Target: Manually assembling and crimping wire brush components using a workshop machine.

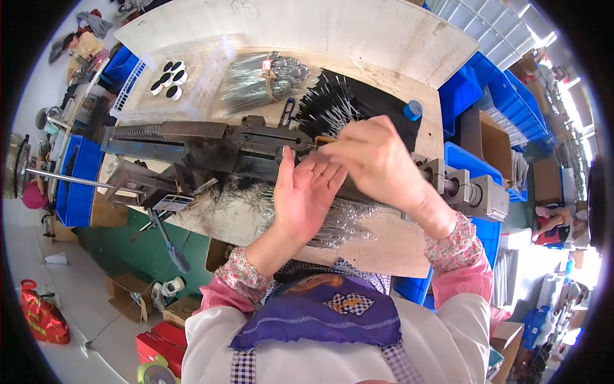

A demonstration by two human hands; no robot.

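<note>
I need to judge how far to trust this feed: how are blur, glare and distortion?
Head view: the right hand looks motion-blurred, the left hand clearer; the pale board behind the worktable curves from fisheye distortion; the corners go black; bright glare washes out patches near the right rim.

I count one left hand [302,201], one right hand [377,160] and one metal machine [236,146] by their fingers [320,171]. Beyond those sit one blue roll [413,111], one tied wire bundle [248,83] and one clear basket [199,77].
</note>
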